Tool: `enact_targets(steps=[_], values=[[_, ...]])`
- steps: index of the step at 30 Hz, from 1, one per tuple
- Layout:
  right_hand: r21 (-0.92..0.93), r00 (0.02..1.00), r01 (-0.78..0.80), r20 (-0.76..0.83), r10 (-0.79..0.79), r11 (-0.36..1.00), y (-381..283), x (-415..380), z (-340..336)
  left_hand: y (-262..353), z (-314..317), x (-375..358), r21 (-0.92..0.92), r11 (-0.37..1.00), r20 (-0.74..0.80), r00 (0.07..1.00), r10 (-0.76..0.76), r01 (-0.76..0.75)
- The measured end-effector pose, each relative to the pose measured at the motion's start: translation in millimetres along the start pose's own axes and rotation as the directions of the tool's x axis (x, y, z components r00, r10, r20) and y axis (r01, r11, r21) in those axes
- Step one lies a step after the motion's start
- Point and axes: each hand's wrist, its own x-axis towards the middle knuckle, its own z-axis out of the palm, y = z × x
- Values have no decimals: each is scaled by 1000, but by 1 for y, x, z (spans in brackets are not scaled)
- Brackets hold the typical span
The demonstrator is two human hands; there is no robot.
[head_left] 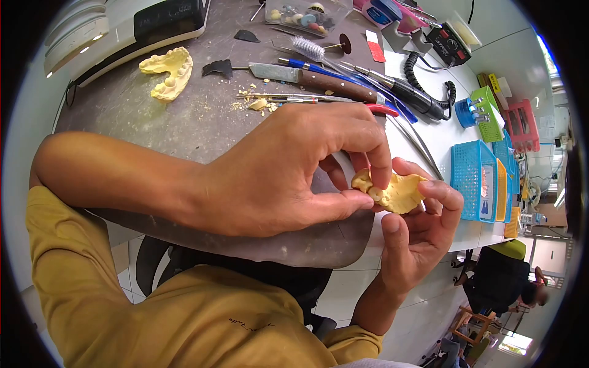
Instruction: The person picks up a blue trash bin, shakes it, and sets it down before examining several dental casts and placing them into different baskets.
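Note:
A yellow dental cast (402, 192) is held between both hands, above the front right corner of the grey bench mat. My right hand (418, 236) cradles it from the right, fingers curled round the far side and thumb near its lower edge. From the left, my left hand (307, 165) pinches the tooth end of the cast, thumb below and fingertips above. A paler tooth shows beside that thumb tip. Part of this end is hidden by my fingers. Another yellow dental cast (172, 72), horseshoe-shaped, lies on the mat at upper left.
Beyond my left hand lie a wooden-handled knife (334, 83), slim tools, yellow crumbs and a handpiece (405, 92) with coiled cord. A box of small parts (300, 18) stands at the back. Blue baskets (469, 184) stand at right. A person (532, 291) sits farther off.

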Motion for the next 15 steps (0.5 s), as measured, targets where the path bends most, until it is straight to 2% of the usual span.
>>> enact_targets(steps=[7, 10, 15], values=[[-66, 999, 53, 17, -52, 996, 2, 0, -1, -3, -1, -1, 80, 996, 24, 999, 34, -36], [-112, 998, 65, 19, -63, 992, 0, -2, 0, -4, -1, 0, 5, 1000, 23, 1000, 22, -22], [-90, 998, 67, 18, -65, 994, 2, -2, 0, -2, -1, 0, 23, 998, 34, 998, 54, -55]])
